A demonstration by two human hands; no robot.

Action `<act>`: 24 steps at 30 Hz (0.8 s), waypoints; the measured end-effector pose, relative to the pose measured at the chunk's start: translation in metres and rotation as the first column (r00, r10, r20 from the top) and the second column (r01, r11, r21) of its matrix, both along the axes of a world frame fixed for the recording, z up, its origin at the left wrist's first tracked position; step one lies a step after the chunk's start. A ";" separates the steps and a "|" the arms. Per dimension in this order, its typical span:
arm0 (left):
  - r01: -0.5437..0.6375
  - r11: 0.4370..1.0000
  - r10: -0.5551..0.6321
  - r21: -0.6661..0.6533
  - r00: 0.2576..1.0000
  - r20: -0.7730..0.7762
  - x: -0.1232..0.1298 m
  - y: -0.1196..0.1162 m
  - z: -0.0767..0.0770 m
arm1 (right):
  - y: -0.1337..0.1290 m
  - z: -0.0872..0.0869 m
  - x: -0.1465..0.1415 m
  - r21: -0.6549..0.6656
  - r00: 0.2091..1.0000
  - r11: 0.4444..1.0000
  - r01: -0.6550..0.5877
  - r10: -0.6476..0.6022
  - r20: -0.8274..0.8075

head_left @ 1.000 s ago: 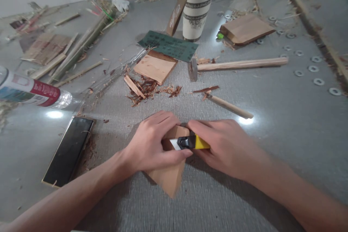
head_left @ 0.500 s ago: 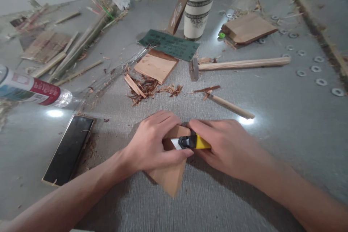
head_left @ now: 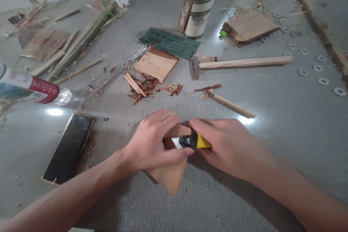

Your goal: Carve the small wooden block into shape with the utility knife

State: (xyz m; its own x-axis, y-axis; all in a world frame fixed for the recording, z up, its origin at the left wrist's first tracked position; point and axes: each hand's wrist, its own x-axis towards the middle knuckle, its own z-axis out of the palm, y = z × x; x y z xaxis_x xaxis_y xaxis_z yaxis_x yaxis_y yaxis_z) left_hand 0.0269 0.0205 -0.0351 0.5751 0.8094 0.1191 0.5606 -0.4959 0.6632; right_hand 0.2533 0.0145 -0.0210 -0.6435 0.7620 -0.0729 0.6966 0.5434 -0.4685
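Observation:
My left hand (head_left: 152,145) is closed around a small flat wooden board (head_left: 170,179), its thumb lying along the side towards me. In my closed right hand (head_left: 228,145) is a yellow and black utility knife (head_left: 199,141). Its short blade points left and lies over the board's upper part, between my left thumb and fingers. My left thumb tip touches or nearly touches the knife's black head. The far fingers of both hands are hidden beneath them. Beyond my hands lie a second piece of wood (head_left: 156,65) and a heap of brown shavings (head_left: 148,88).
A black phone (head_left: 67,148) and a plastic bottle (head_left: 40,88) lie at left. Farther off are a hammer (head_left: 241,62), green sandpaper (head_left: 170,43), a patterned paper cup (head_left: 201,11) and a wooden block (head_left: 250,27). A thin stick (head_left: 232,106) and several metal washers (head_left: 323,81) lie to the right.
The view has shifted very slightly. Both hands, the board and the knife keep almost the same position, with the blade still over the board.

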 end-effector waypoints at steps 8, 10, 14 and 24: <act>0.004 1.000 -0.004 0.019 1.000 -0.005 0.000 0.000 0.001 | 0.000 -0.001 0.000 0.007 1.000 1.000 -0.002 0.001 0.009; 0.006 1.000 -0.006 0.014 1.000 -0.011 0.000 0.000 0.001 | 0.000 -0.001 0.000 0.002 1.000 1.000 -0.001 0.001 0.017; 0.009 1.000 -0.009 0.014 1.000 -0.016 0.000 -0.001 0.000 | 0.001 0.000 0.000 -0.006 1.000 1.000 -0.005 0.005 0.028; 0.004 1.000 -0.003 0.030 1.000 -0.030 0.000 0.000 0.001 | -0.001 -0.002 0.001 0.005 1.000 1.000 0.001 -0.001 -0.006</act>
